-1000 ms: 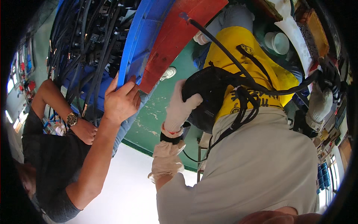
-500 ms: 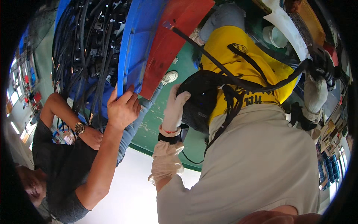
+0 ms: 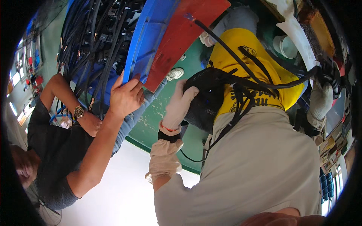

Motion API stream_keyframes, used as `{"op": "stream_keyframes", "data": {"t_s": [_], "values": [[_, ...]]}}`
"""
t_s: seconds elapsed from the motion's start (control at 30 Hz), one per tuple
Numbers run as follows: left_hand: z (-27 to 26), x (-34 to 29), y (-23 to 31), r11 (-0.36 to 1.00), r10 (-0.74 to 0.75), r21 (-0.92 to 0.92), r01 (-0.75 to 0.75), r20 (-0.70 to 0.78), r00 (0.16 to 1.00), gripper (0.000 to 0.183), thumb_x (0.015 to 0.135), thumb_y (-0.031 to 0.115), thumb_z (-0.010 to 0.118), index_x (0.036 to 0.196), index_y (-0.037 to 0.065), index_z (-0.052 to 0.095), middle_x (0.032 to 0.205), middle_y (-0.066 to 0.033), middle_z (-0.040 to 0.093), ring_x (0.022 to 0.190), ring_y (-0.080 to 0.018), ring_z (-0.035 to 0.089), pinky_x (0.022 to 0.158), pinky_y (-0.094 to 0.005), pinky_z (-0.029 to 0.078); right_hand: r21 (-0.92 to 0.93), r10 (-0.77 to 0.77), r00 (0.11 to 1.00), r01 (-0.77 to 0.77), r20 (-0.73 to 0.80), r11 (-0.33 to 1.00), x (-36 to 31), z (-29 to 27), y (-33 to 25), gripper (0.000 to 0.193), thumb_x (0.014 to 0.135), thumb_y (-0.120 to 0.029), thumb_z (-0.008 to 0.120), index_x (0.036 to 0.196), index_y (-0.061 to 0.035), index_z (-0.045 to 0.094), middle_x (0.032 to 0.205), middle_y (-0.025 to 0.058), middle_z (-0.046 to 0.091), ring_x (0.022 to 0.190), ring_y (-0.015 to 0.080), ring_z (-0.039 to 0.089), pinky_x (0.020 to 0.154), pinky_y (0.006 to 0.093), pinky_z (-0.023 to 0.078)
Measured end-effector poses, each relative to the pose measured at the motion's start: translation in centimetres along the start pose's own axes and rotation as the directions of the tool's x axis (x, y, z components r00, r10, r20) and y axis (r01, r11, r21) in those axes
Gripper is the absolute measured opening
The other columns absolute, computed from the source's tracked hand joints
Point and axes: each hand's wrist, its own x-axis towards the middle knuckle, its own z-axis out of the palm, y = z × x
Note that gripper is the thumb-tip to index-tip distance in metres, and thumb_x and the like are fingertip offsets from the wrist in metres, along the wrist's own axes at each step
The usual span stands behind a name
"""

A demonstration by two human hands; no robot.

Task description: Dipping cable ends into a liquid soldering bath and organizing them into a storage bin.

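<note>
My left hand (image 3: pixel 178 107), in a white knit glove, grips the edge of a black mesh pouch (image 3: pixel 205 98) at my waist, thumb on the near side and its other fingers partly hidden. At the far right, my gloved right hand (image 3: pixel 320 101) is closed around a bundle of thick black cable (image 3: pixel 327 77). From there one length of cable (image 3: pixel 290 85) sags across my yellow apron (image 3: pixel 241 49) toward the pouch. Another straight black cable (image 3: pixel 226 49) slants up to the red board, with a pale tip. Thin black straps hang by the pouch.
At left, a co-worker's hand (image 3: pixel 126 96) holds the rim of a blue crate (image 3: pixel 145 41) full of black cables (image 3: pixel 90 49). A red board (image 3: pixel 184 39) lies beside it. A white bucket (image 3: pixel 285 46) stands on the green floor (image 3: pixel 158 109); a cluttered bench (image 3: pixel 320 34) is at far right.
The view has shifted, so the crate, red board and apron appear farther right. Both my hands keep their holds, and the co-worker's hand stays on the crate rim.
</note>
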Motion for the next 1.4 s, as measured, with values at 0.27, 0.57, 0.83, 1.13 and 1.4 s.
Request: {"op": "stream_keyframes", "data": {"t_s": [0.27,0.57,0.83,1.13,1.4], "values": [[-1.0,4.4,0.3,0.945,0.274,0.146,-0.292,0.13,0.953,0.043,0.09,0.033,0.042,0.12,0.003,0.047,0.101,-0.007,0.055,0.095,-0.0149,0.051,0.084,-0.0245,0.038,-0.704,-0.278,0.957,0.144,-0.079,0.696,0.2,-0.2,2.2,0.034,0.079,-0.004,0.054,0.113,0.0024,0.05,0.111,0.0147,0.055,0.103,0.0264,0.053,0.092,0.0365,0.042],[1.6,5.4,4.0,0.854,-0.034,0.47,-0.223,0.479,0.877,0.042,0.089,0.037,0.042,0.114,0.004,0.051,0.102,-0.0127,0.058,0.101,-0.0218,0.053,0.087,-0.0286,0.039,-0.163,-0.244,0.96,0.222,-0.136,0.961,-0.4,2.7,-0.6,0.057,0.072,-0.006,0.057,0.125,0.0027,0.039,0.119,0.0148,0.049,0.106,0.0245,0.051,0.089,0.0379,0.044],[1.1,4.4,-9.8,0.981,-0.076,0.194,-0.032,0.528,0.846,0.035,0.093,0.021,0.032,0.122,0.005,0.046,0.116,-0.0095,0.052,0.112,-0.0241,0.046,0.097,-0.0304,0.033,-0.136,-0.2,0.969,0.181,-0.144,0.974,-0.6,2.7,0.0,0.069,0.066,-0.021,0.067,0.126,-0.0023,0.037,0.116,0.0106,0.048,0.1,0.0215,0.052,0.079,0.0338,0.048],[-4.0,15.8,-21.0,0.582,0.36,0.671,-0.459,0.293,0.886,0.037,0.089,0.034,0.046,0.11,0.005,0.052,0.097,-0.0096,0.059,0.092,-0.0234,0.055,0.084,-0.0296,0.041,-0.165,-0.345,0.931,0.325,-0.118,0.931,-0.9,3.6,-0.7,0.078,0.063,-0.037,0.078,0.123,-0.0039,0.039,0.112,0.0123,0.052,0.1,0.0216,0.054,0.079,0.0323,0.049],[1.6,4.2,15.7,0.808,0.588,-0.324,-0.492,0.388,0.709,0.044,0.093,0.04,0.038,0.107,0.001,0.053,0.092,-0.0106,0.06,0.069,-0.0164,0.057,0.062,-0.0268,0.046,-0.159,-0.447,0.857,0.419,-0.256,0.894,-1.7,1.1,-0.5,0.065,0.067,-0.014,0.067,0.124,-0.0027,0.038,0.114,0.0098,0.05,0.094,0.0209,0.055,0.075,0.0338,0.05]]}}
